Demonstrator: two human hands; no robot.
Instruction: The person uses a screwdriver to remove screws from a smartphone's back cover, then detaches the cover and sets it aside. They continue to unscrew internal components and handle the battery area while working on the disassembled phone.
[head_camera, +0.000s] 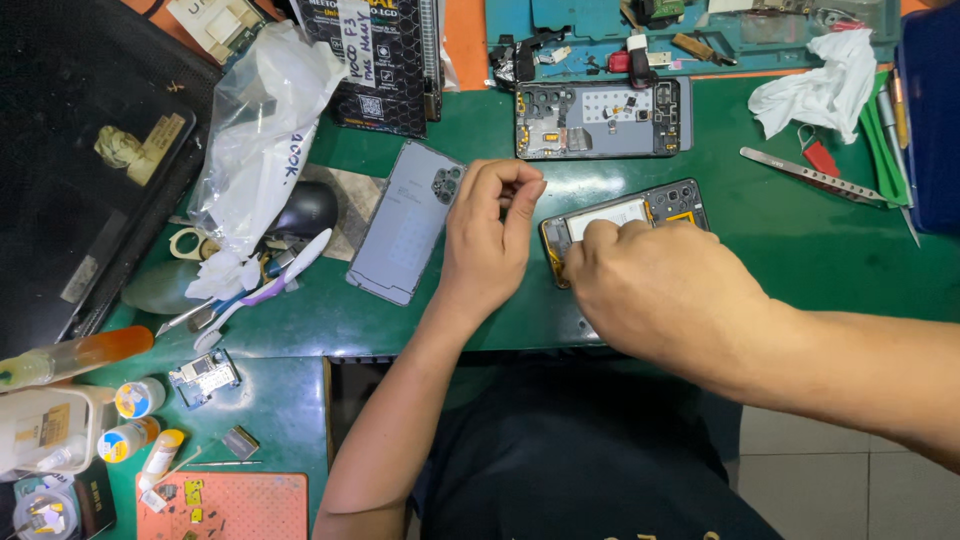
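arms: bare, no sleeves | wrists: unadorned | shirt (590, 470): dark navy

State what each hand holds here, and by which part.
The right hand presses on the opened phone at its lower left end. The left hand pinches its fingertips together; what they hold, if anything, cannot be told.

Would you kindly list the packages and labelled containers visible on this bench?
Black box: top centre, upright, hexagon pattern, white sticker.
Clear plastic bag: left of the box, crumpled, with handwriting.
Small bottles: lower left, white with yellow-blue round labels.
No lit screen visible.
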